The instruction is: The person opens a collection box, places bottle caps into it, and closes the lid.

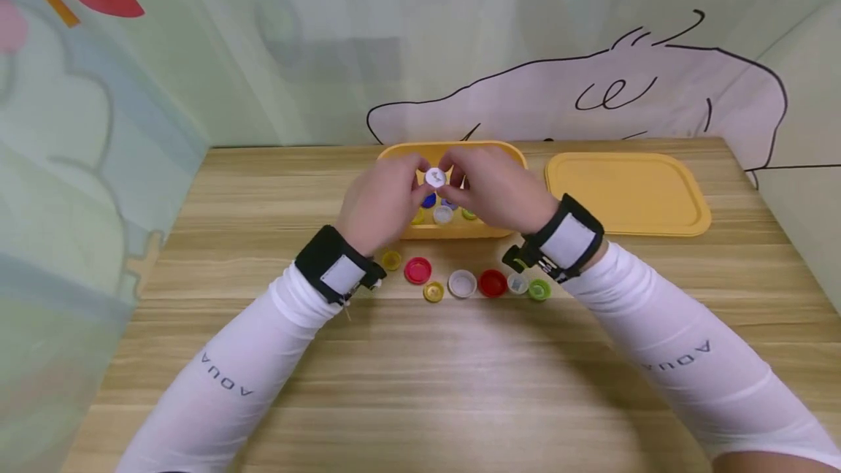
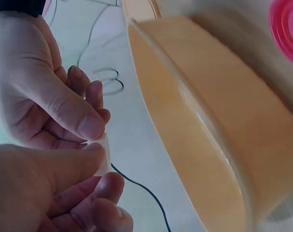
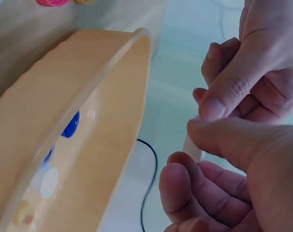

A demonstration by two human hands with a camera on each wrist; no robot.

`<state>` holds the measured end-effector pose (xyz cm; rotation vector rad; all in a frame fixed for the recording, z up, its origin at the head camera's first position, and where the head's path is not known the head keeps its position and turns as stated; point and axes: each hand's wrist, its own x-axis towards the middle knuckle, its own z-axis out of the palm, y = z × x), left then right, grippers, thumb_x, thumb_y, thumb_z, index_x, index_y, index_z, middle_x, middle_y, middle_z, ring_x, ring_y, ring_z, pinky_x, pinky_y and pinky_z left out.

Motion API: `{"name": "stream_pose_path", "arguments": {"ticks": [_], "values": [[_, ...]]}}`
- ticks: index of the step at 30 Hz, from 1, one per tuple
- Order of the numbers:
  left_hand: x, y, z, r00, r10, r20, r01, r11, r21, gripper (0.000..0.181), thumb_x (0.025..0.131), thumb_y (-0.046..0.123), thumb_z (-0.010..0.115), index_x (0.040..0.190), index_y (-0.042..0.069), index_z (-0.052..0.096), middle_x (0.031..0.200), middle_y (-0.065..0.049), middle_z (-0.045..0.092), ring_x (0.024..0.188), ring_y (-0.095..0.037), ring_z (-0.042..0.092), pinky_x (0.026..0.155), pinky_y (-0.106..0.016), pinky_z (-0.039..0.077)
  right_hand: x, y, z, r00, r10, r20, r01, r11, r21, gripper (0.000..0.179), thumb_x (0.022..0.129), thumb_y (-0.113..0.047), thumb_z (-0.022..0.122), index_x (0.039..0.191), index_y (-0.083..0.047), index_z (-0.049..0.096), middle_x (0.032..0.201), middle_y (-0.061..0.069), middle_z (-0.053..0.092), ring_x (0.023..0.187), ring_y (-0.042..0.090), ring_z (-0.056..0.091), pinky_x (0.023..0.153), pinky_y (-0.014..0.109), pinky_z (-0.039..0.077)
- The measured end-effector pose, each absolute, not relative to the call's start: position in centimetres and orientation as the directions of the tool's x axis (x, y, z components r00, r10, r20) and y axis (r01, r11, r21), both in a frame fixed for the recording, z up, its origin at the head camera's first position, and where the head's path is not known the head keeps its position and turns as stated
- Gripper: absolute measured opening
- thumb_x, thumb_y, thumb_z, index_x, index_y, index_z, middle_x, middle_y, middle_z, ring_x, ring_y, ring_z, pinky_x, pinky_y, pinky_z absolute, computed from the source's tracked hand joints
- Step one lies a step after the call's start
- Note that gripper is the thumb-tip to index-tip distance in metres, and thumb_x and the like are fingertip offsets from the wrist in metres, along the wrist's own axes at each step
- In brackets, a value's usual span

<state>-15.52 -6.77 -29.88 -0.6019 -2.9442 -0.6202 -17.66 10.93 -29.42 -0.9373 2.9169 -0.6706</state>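
A small white bottle cap (image 1: 435,178) with a mark on its top is held up over the yellow plastic box (image 1: 453,233). My left hand (image 1: 381,199) pinches its left side between thumb and fingers. From the other side my right hand (image 1: 502,188) pinches it too, so the two thumbs come close together, as the left wrist view shows. Inside the box lie several caps, among them a blue cap (image 1: 428,200) and a clear whitish cap (image 1: 443,214). The right hand hides part of the box.
In front of the box several caps lie in a loose row, including a pink cap (image 1: 417,270), a white cap (image 1: 463,284), a dark red cap (image 1: 493,283) and a green cap (image 1: 539,290). A yellow lid (image 1: 627,192) lies flat to the right. Behind stands a painted wall (image 1: 460,35).
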Motion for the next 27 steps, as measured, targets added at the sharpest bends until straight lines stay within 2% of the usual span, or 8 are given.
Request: {"name": "stream_pose_path", "arguments": {"ticks": [5, 10, 16, 19, 24, 27], "values": [[-17.3, -7.7, -30.4, -0.946, 0.313, 0.081, 0.316, 0.839, 0.444, 0.027, 0.091, 0.027, 0.059, 0.111, 0.009, 0.057, 0.078, 0.0, 0.053, 0.063, -0.014, 0.049, 0.053, -0.025, 0.046, -19.6, 8.9, -30.1, -0.869, -0.495, 0.001, -0.429, 0.751, -0.502, 0.024, 0.086, -0.026, 0.066, 0.104, -0.013, 0.058, 0.083, -0.001, 0.058, 0.066, 0.014, 0.054, 0.057, 0.026, 0.05], [-18.9, -8.1, -31.3, -0.966, 0.256, 0.037, 0.242, 0.841, 0.484, 0.024, 0.092, 0.022, 0.058, 0.111, 0.007, 0.056, 0.079, -0.003, 0.054, 0.064, -0.016, 0.05, 0.054, -0.026, 0.046, -21.1, 7.7, -31.2, -0.89, -0.448, -0.089, -0.318, 0.748, -0.583, 0.025, 0.088, -0.026, 0.064, 0.108, -0.013, 0.057, 0.089, 0.001, 0.059, 0.072, 0.015, 0.055, 0.061, 0.027, 0.051], [-20.3, -8.4, -32.3, -0.978, 0.204, -0.032, 0.164, 0.86, 0.482, 0.021, 0.093, 0.014, 0.055, 0.112, 0.004, 0.055, 0.096, -0.008, 0.057, 0.076, -0.018, 0.052, 0.068, -0.027, 0.05, -22.2, 7.0, -32.2, -0.884, -0.439, -0.165, -0.226, 0.707, -0.671, 0.031, 0.09, -0.02, 0.061, 0.119, -0.011, 0.056, 0.094, 0.002, 0.058, 0.079, 0.02, 0.058, 0.066, 0.029, 0.052], [-20.6, -8.6, -32.5, -0.979, 0.196, -0.058, 0.146, 0.87, 0.471, 0.024, 0.093, 0.012, 0.055, 0.115, 0.003, 0.054, 0.1, -0.01, 0.057, 0.079, -0.019, 0.052, 0.073, -0.028, 0.051, -22.5, 6.6, -32.7, -0.872, -0.446, -0.201, -0.201, 0.701, -0.684, 0.035, 0.091, -0.018, 0.059, 0.125, -0.01, 0.053, 0.097, 0.002, 0.058, 0.083, 0.022, 0.058, 0.067, 0.029, 0.052], [-20.8, -8.7, -32.8, -0.978, 0.197, -0.066, 0.149, 0.888, 0.435, 0.032, 0.091, 0.013, 0.058, 0.12, 0.003, 0.051, 0.099, -0.01, 0.058, 0.08, -0.019, 0.052, 0.074, -0.031, 0.051, -22.7, 6.1, -33.5, -0.861, -0.455, -0.226, -0.199, 0.713, -0.672, 0.041, 0.09, -0.013, 0.059, 0.129, -0.006, 0.049, 0.104, 0.004, 0.059, 0.085, 0.018, 0.058, 0.073, 0.029, 0.052], [-20.9, -8.6, -33.0, -0.978, 0.195, -0.069, 0.15, 0.898, 0.414, 0.036, 0.091, 0.016, 0.059, 0.123, 0.004, 0.05, 0.107, -0.012, 0.059, 0.083, -0.02, 0.051, 0.078, -0.033, 0.049, -22.8, 6.0, -33.6, -0.856, -0.459, -0.239, -0.203, 0.723, -0.66, 0.045, 0.09, -0.012, 0.058, 0.133, -0.004, 0.044, 0.11, 0.006, 0.059, 0.086, 0.014, 0.056, 0.079, 0.03, 0.051]]}}
